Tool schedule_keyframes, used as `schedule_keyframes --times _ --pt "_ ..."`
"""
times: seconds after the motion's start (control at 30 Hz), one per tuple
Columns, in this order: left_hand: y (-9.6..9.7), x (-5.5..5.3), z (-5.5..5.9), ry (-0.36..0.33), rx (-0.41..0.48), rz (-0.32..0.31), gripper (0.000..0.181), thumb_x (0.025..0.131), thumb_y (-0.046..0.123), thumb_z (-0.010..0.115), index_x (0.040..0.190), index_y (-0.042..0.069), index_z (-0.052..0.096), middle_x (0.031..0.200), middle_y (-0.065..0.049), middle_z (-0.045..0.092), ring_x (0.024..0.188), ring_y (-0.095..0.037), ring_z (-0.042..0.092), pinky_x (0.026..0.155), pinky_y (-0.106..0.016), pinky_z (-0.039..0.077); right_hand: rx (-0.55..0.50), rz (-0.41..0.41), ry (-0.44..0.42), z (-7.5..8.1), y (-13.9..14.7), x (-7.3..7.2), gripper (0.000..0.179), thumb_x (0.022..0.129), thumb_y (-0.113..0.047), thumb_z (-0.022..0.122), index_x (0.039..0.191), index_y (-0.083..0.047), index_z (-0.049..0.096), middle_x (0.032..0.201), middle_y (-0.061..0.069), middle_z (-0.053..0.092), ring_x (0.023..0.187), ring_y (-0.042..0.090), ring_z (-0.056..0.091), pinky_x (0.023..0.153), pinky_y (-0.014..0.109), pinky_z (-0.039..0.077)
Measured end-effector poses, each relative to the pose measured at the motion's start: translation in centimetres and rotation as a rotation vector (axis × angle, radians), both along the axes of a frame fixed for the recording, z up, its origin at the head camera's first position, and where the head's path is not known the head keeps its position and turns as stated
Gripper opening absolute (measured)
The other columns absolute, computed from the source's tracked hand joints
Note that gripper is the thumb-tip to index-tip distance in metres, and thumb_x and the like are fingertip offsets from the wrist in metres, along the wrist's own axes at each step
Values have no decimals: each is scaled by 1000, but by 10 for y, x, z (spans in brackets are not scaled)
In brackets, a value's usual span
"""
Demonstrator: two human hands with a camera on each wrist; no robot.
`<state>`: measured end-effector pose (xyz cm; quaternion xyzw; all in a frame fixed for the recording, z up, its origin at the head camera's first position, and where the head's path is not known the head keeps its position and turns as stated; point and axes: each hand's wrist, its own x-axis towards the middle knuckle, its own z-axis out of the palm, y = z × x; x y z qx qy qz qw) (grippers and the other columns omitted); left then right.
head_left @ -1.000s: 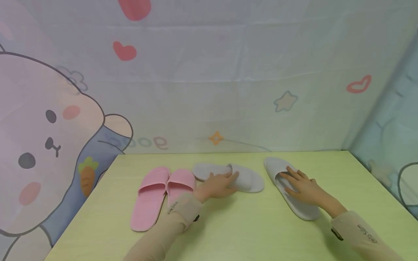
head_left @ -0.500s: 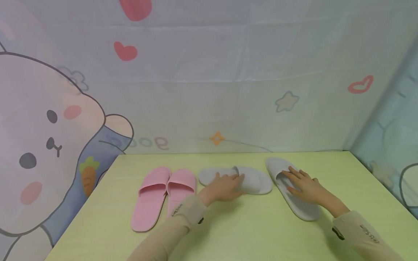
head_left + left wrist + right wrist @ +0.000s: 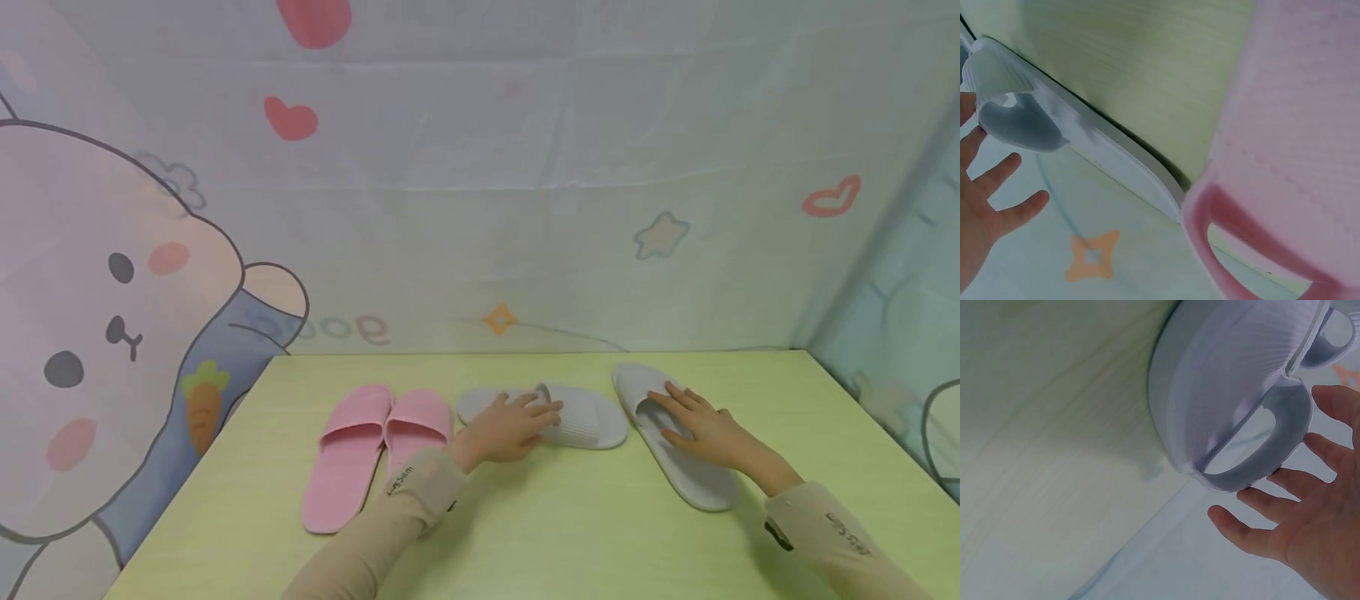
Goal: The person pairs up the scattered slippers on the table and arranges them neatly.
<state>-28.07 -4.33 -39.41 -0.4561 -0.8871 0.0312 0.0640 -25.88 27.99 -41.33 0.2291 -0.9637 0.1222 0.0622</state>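
Observation:
Two pale grey slippers lie apart on the table. The left grey slipper (image 3: pixel 581 417) is turned sideways, its toe pointing right. Over its middle, by the opening of the strap, is my left hand (image 3: pixel 508 429) with fingers spread. In the left wrist view, the fingers (image 3: pixel 1007 175) are apart and extended beside the strap opening. The right grey slipper (image 3: pixel 705 483) lies at a slant, toe toward the back left. My right hand (image 3: pixel 705 432) is above its insole, and in the right wrist view the outstretched fingertips (image 3: pixel 1282 478) are right at the strap's edge.
A pair of pink slippers (image 3: pixel 345 479) stands side by side at the left, toes to the back; my left sleeve (image 3: pixel 420 492) covers part of the right one. Behind the yellow-green table (image 3: pixel 570 533) hangs a printed cloth (image 3: pixel 480 225).
The left grey slipper has slid right with my left hand, toward the other grey one. Since then the hand has drawn back slightly left. My right hand has stayed almost still.

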Motion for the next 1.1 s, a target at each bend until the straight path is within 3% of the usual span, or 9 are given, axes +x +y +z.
schedule_keyframes --times 0.17,0.3,0.47,0.8,1.1 --pt "-5 -6 1 -64 1 28 42 91 14 43 132 20 42 145 6 32 132 -25 32 97 -53 36 -9 -1 -26 -2 2 -1 55 87 -25 56 135 -12 33 139 30 28 120 54 30 74 75 29" --pt "-9 -9 2 -23 -10 43 44 90 12 44 133 21 42 145 7 31 132 -25 32 96 -50 38 -3 -2 -28 -2 2 -1 55 87 -25 55 135 -13 33 139 29 28 120 54 30 74 75 29" --pt "-8 -11 1 23 -13 -8 39 89 10 44 126 22 50 143 10 34 130 -23 36 92 -50 41 0 -2 -30 0 1 0 55 87 -24 56 135 -13 34 139 29 29 121 53 30 74 75 30" --pt "9 -6 5 73 -65 -42 31 94 19 38 121 25 53 135 8 46 121 -14 44 90 -41 42 20 -12 -45 0 2 -1 56 87 -24 55 136 -14 32 140 28 28 122 52 29 75 74 30" --pt "22 3 4 32 -43 -82 28 95 24 40 116 32 57 129 6 47 118 -13 43 89 -37 40 57 -27 -17 3 3 1 54 85 -25 57 132 -7 39 133 30 36 111 53 40 70 68 37"
